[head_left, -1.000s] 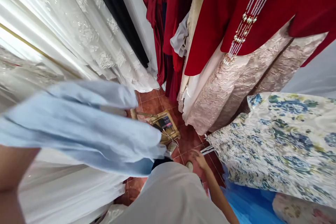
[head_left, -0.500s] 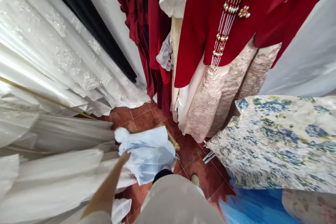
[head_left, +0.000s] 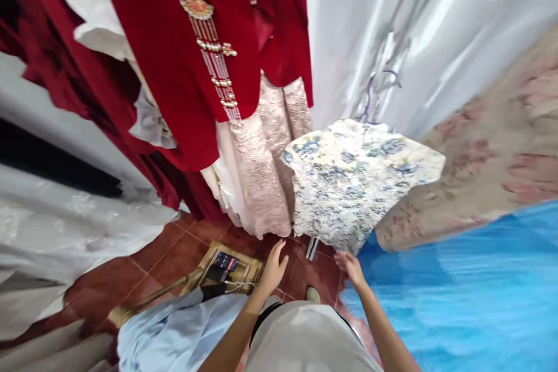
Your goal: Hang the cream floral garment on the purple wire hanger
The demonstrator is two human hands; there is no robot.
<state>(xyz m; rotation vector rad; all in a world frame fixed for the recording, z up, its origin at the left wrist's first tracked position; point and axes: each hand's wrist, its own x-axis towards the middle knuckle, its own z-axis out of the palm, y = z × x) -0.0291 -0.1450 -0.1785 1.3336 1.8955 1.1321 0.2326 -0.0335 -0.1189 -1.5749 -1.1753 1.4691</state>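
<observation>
A white floral top (head_left: pixel 349 174) with blue and yellow-green flowers hangs from a hanger (head_left: pixel 370 96) in front of me. My left hand (head_left: pixel 274 268) is below and left of it, its fingers stretched out, holding nothing. Close under the top's lower hem is my right hand (head_left: pixel 349 266), fingers loosely extended; blur hides whether they touch the cloth. On the left, light blue cloth (head_left: pixel 174 334) lies against a low bamboo stool (head_left: pixel 209 256). A phone (head_left: pixel 226 261) with a lit screen and a white cable rests on the stool.
Dark red garments (head_left: pixel 174 58) with beaded trim hang ahead, above a pale pink textured skirt (head_left: pixel 265 186). Blue tulle (head_left: pixel 457 290) and a pink-flowered garment (head_left: pixel 475 168) fill the right. White lace gowns (head_left: pixel 78 226) hang left. Red tiles (head_left: pixel 170 250) cover the floor.
My view has swung right. Both hands now show low in front, below the floral top. The light blue cloth is lower left, and the stool with the phone has come into view.
</observation>
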